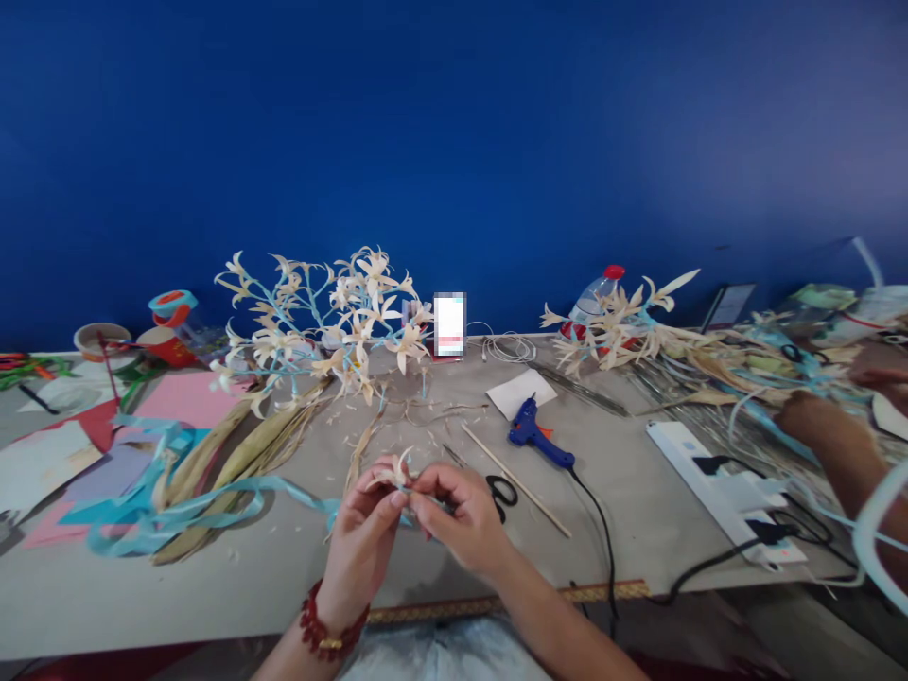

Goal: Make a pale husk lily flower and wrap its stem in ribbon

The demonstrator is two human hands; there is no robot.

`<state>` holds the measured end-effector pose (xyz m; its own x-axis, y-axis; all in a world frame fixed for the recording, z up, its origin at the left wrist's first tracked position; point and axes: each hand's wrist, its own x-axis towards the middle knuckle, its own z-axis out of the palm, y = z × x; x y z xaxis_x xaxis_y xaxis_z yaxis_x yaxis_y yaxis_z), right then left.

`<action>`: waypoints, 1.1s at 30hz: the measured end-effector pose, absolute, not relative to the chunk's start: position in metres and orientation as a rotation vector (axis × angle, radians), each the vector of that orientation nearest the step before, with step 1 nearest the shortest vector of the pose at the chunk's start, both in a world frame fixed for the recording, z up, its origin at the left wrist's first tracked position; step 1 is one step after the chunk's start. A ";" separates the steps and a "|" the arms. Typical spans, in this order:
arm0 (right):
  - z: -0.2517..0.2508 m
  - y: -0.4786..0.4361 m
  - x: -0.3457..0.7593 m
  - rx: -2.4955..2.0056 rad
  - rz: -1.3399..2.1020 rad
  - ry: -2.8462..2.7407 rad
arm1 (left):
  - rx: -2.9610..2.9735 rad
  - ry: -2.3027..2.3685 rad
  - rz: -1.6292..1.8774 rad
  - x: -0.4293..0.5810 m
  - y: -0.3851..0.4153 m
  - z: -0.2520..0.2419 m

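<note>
Flower [401,470], pale-petalled, is pinched by the fingertips of the left hand [369,520] and right hand [462,517]; blue ribbon [302,493] is seen left of the grip, scissors [495,498] right.

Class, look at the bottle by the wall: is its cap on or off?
On: the red cap sits on top of the clear bottle.

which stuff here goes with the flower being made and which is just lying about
Likely part of the job:
- pale flower, between left hand and right hand
- blue ribbon
- dried husks
- scissors
- glue gun

Likely just lying about:
- phone
- red-capped bottle
- white cable
</note>
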<state>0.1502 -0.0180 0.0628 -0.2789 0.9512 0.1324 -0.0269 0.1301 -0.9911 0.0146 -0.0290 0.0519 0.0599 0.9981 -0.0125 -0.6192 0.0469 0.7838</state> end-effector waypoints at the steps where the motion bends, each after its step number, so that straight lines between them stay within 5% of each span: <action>1: 0.064 -0.018 0.152 -0.969 1.275 -1.515 | 0.713 0.696 1.400 0.013 -0.029 0.052; 9: 0.080 -0.009 0.170 -0.991 1.107 -1.770 | 0.675 0.805 1.365 0.008 -0.025 0.050; 33: 0.049 -0.008 0.156 -0.801 1.653 -1.224 | 0.782 0.850 1.332 0.007 -0.024 0.048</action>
